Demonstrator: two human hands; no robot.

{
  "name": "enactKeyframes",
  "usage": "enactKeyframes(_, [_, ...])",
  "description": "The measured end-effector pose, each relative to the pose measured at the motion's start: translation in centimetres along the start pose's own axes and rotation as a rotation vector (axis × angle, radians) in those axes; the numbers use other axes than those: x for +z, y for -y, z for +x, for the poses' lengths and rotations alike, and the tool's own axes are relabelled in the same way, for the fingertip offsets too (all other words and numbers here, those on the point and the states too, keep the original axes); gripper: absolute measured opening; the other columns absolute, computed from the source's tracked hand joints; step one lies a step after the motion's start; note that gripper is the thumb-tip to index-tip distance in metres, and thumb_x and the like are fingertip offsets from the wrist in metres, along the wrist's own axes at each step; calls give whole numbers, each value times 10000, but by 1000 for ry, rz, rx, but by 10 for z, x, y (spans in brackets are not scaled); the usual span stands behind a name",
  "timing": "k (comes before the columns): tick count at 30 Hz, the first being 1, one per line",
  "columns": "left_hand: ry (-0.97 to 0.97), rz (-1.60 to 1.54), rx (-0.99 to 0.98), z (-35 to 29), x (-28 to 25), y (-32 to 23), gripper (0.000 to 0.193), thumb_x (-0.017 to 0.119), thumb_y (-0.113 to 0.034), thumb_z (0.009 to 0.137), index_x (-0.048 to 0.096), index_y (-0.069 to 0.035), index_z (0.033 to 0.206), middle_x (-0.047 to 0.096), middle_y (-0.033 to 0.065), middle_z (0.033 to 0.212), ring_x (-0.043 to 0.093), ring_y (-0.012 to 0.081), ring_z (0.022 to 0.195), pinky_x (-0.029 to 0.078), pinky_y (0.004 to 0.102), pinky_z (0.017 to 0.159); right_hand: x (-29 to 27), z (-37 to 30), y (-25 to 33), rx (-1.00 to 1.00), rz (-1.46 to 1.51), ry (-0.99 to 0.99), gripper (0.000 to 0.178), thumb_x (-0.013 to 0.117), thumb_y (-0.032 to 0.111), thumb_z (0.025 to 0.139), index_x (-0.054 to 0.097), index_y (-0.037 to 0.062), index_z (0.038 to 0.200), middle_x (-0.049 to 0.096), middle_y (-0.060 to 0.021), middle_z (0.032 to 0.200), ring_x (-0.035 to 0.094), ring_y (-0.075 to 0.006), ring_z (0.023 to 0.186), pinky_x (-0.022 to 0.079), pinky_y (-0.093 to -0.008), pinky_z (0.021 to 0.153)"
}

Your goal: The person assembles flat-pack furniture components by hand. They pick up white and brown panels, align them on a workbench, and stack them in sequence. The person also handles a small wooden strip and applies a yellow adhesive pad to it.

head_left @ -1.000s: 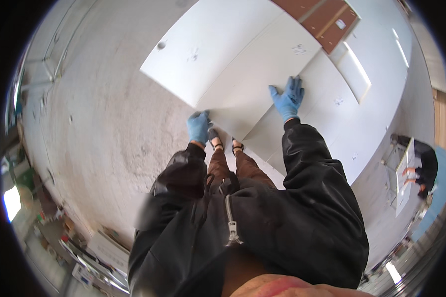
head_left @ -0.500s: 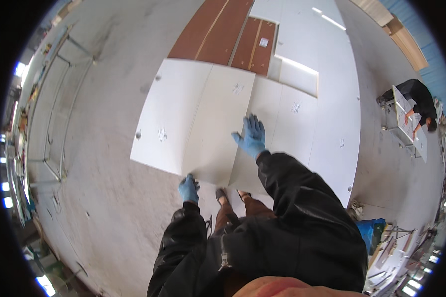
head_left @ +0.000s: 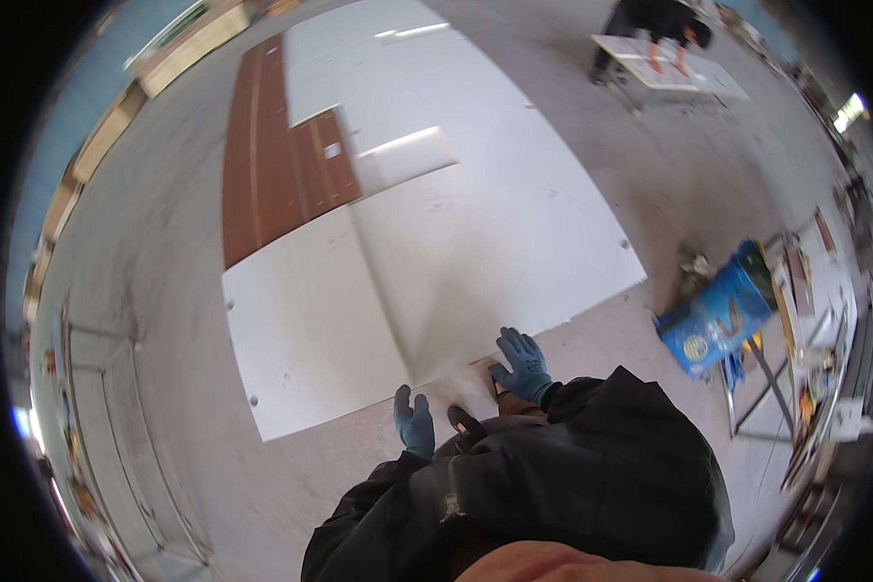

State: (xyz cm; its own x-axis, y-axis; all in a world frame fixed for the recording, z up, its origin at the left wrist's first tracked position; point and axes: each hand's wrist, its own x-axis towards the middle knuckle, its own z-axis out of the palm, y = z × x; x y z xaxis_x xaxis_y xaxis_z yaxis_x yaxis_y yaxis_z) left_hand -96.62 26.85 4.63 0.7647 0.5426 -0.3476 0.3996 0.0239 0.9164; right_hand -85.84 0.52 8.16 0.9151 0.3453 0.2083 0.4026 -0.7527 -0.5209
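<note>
Both my hands wear blue gloves. My left hand (head_left: 414, 422) is empty, its thumb and fingers apart, just off the near edge of a white panel (head_left: 310, 339). My right hand (head_left: 523, 367) is open, fingers spread, at the near edge of a larger white panel (head_left: 495, 242); whether its fingertips touch the edge I cannot tell. The left white panel meets the larger one along a straight seam and a slight shadow. Beyond them lie a long brown panel (head_left: 252, 145) and a shorter brown panel (head_left: 322, 160) with a small white label.
A blue bin or bag (head_left: 713, 320) stands on the floor to the right, beside a cluttered metal stand (head_left: 791, 369). A metal frame rack (head_left: 116, 436) is at the left. At the far right another person (head_left: 660, 24) bends over a white-topped table (head_left: 664, 73).
My view has turned to the right. My left hand has come away from the left panel's near edge. My right hand has drawn back from the seam to the larger panel's near edge.
</note>
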Motion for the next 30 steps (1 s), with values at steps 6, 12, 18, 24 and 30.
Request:
enactKeyframes(6, [373, 28, 246, 1, 94, -58, 464, 637, -137, 930, 551, 69, 1337, 630, 184, 1293, 604, 246, 1168, 467, 337, 996, -29, -55, -44, 127, 38, -124, 558, 731, 319, 831, 567, 23, 1275, 534, -226, 1392, 499, -409, 1291, 407, -509, 1067])
enactKeyframes(12, [636, 186, 462, -20, 243, -87, 427, 594, -111, 942, 561, 95, 1314, 611, 222, 1328, 600, 304, 1204, 476, 354, 1001, -103, -113, -150, 367, -18, -175, 526, 696, 354, 862, 572, 31, 1258, 559, -187, 1348, 502, -375, 1289, 400, -484, 1081])
enactKeyframes(18, [933, 245, 465, -109, 420, -102, 441, 584, -129, 947, 547, 103, 1320, 610, 228, 1330, 604, 299, 1207, 467, 351, 1028, -206, -192, -278, 819, -3, -39, 562, 596, 442, 915, 573, 40, 1307, 551, -166, 1395, 503, -337, 1305, 382, -450, 1100])
enactKeyframes(24, [1144, 334, 478, -156, 548, -102, 411, 602, -155, 952, 588, 92, 1280, 656, 196, 1263, 626, 266, 1166, 483, 342, 1004, -276, -245, -363, 1023, 47, 18, 511, 587, 420, 921, 612, 46, 1269, 622, -165, 1311, 588, -347, 1200, 454, -449, 1026])
enactKeyframes(30, [1176, 357, 347, -130, 660, -90, 341, 622, -136, 972, 616, 50, 1258, 676, 134, 1230, 637, 223, 1114, 491, 331, 991, -289, -257, -428, 1153, 189, 98, 585, 552, 487, 927, 604, 58, 1322, 635, -178, 1309, 592, -359, 1212, 459, -443, 1034])
